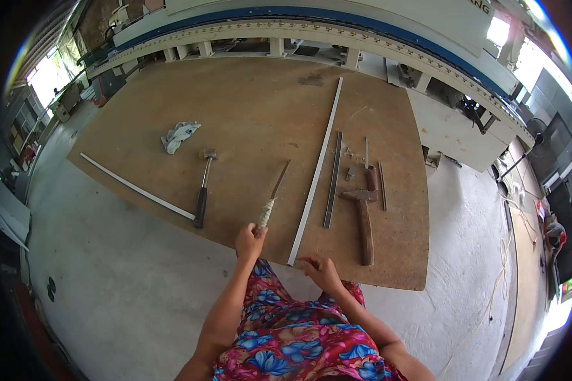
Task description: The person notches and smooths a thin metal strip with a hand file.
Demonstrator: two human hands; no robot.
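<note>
My left hand [252,240] is closed round the wrapped, pale handle of a knife [278,184], whose narrow dark blade points away over the brown board. My right hand [318,270] is at the board's near edge, beside the lower end of a long white strip [318,168]; its fingers are partly curled, and whether they grip anything is too small to tell. Right of the strip lie a dark metal bar [333,181], a wooden-handled hammer [365,225], a tool with a reddish handle [371,178] and a thin rod [382,185].
On the brown board [254,101], a mallet with a black handle [201,202], a crumpled cloth [180,136] and another white strip [136,187] lie to the left. A large machine [311,32] spans the far side. A cable [504,267] runs along the floor at right.
</note>
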